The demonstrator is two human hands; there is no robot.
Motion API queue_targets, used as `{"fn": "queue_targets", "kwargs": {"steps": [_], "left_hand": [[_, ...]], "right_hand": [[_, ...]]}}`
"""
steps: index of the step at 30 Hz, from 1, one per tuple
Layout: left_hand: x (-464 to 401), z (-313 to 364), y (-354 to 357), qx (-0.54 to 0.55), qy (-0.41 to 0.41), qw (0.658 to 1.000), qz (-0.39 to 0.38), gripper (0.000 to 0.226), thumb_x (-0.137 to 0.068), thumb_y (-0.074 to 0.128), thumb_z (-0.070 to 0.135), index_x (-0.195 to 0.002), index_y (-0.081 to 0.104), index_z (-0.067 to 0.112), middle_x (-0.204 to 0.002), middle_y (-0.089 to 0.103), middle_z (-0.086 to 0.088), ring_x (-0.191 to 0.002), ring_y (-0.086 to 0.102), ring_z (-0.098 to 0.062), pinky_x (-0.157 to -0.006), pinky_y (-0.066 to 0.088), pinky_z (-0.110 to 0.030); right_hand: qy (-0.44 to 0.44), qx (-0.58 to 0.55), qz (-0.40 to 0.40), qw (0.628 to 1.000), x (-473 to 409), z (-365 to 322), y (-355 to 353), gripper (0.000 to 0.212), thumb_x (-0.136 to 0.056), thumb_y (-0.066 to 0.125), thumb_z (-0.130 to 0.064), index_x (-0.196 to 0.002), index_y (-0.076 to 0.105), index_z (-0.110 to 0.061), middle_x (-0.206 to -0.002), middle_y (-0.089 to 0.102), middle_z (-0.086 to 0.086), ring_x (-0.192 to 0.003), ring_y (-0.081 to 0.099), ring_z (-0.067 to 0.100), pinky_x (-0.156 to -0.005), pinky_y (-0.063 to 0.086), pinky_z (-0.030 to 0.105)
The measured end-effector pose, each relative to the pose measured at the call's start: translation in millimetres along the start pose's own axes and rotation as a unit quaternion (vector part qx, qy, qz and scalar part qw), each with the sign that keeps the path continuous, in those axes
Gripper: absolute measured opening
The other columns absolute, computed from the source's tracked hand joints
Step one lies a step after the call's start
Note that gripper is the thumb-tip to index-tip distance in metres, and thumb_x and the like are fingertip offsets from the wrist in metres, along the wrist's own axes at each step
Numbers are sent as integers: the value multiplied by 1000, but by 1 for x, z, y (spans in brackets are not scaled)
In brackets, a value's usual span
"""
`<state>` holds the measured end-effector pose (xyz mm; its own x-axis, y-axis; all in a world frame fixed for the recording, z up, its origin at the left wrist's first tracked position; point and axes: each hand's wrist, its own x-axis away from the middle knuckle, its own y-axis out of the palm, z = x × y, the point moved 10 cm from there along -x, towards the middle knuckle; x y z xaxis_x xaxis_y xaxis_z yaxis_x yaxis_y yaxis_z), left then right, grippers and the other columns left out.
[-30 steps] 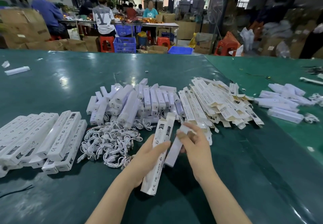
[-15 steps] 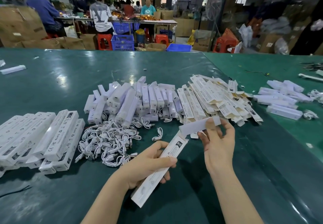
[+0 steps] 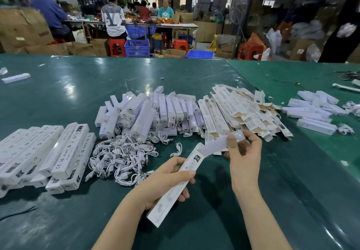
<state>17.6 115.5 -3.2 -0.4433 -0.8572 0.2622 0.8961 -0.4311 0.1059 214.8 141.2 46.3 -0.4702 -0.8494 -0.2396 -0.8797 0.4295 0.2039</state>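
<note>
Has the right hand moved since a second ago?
Yes. The right hand, pinching the white bar, moved rightward, away from the cable pile and toward the flat cartons.

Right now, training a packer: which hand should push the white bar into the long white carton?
Right hand, likely: it pinches the white plastic bar, whose far end sits at the mouth of the long white cardboard carton; left hand grips that carton.
</note>
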Motion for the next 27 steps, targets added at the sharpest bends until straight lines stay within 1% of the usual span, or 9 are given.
{"fn": "queue_targets", "kwargs": {"steps": [4, 6, 8, 10, 14, 16, 18, 22, 27], "left_hand": [[0, -1, 1, -13, -7, 1000, 0, 47, -78, 72, 34, -118, 54, 17, -86, 67, 2, -63, 60, -15, -56, 50, -26], [1, -2, 2, -19, -10, 1000, -3, 47, -77, 72, 34, -118, 54, 18, -88, 66, 3, -64, 59, -15, -57, 50, -26], [1, -2, 3, -23, -12, 1000, -6, 47, -77, 71, 33, -118, 54, 18, -89, 66, 3, -64, 59, -14, -57, 50, -26], [3, -2, 3, -29, -14, 999, -12, 47, -78, 71, 33, -119, 54, 18, -90, 67, 3, -64, 60, -15, -57, 50, -26], [5, -1, 7, -40, -19, 998, -32, 47, -79, 69, 34, -120, 53, 18, -93, 68, 4, -66, 60, -17, -59, 51, -27], [6, -2, 11, -52, -21, 997, -47, 47, -80, 68, 35, -121, 51, 18, -96, 68, 3, -67, 60, -16, -60, 51, -28], [6, -1, 13, -55, -19, 997, -54, 47, -81, 68, 34, -121, 51, 17, -97, 68, 2, -67, 61, -16, -61, 51, -27], [6, -1, 12, -52, -16, 997, -57, 46, -82, 68, 33, -122, 51, 16, -97, 68, 2, -66, 61, -16, -60, 52, -27], [4, 1, 6, -31, -10, 999, -25, 47, -80, 70, 36, -120, 54, 17, -96, 70, 3, -66, 61, -16, -58, 51, -26]], "right_hand": [[-15, 28, 17, 999, -2, 0, -4, 24, -90, 65, -34, -101, 50, -48, -96, 65, -13, -82, 62, 0, -78, 53, 28], [-15, 31, 15, 999, -2, -1, -4, 24, -91, 65, -34, -102, 51, -49, -94, 65, -13, -79, 61, 3, -71, 52, 21], [-9, 19, 11, 1000, -3, -1, -4, 23, -91, 64, -30, -104, 52, -46, -95, 65, -9, -76, 61, -2, -61, 51, 15], [-1, 4, 9, 1000, -4, 0, -4, 22, -92, 64, -28, -105, 54, -42, -98, 66, -5, -76, 62, -5, -58, 50, 13], [20, -39, 9, 999, -4, 5, -4, 21, -92, 63, -26, -107, 56, -39, -94, 69, -10, -83, 67, 2, -62, 53, 17], [36, -68, 11, 997, -3, 9, -2, 22, -90, 64, -28, -108, 55, -37, -99, 66, -5, -86, 68, 7, -66, 55, 20], [42, -76, 11, 996, 0, 11, 0, 24, -89, 65, -29, -108, 54, -36, -104, 62, 0, -85, 69, 5, -67, 55, 20], [35, -77, 19, 996, 1, 10, 0, 25, -90, 65, -26, -109, 53, -34, -107, 61, 2, -85, 69, 4, -69, 55, 20], [30, -74, 36, 996, 1, 7, -6, 25, -93, 63, -23, -114, 52, -30, -105, 61, 1, -82, 68, 3, -67, 55, 20]]}}
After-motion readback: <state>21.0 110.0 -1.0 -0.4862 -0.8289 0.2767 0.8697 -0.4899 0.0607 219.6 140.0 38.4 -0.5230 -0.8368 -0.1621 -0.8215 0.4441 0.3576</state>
